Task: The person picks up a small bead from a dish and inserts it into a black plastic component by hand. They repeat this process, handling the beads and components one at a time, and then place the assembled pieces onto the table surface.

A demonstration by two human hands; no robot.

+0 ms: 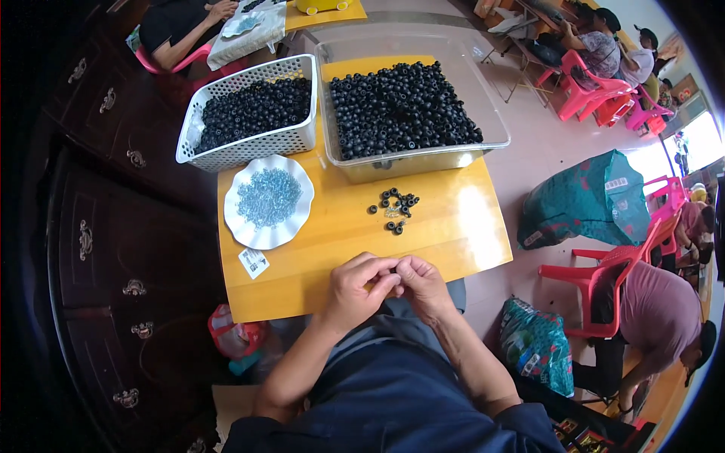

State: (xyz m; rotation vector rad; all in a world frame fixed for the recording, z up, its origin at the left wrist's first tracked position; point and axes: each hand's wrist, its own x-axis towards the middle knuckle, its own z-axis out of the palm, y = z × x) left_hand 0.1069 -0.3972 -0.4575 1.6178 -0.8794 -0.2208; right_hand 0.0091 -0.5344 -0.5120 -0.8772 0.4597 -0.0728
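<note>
Can read no wording or numbers anywhere. Near the left edge of the yellow table point(355, 245), a small white label point(254, 263), roughly rectangular, lying at a slant, with dark print and a dark code-like pattern, too small to make out. On the large teal bag point(570, 200), toward the right, a pale rectangular tag point(616, 183), likewise illegible. On the smaller teal bag point(540, 332), low down, whitish printed marks point(529, 366), too small to tell.

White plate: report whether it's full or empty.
The white plate is partly filled: small bluish pieces cover its middle, while its wavy rim shows bare.
</note>
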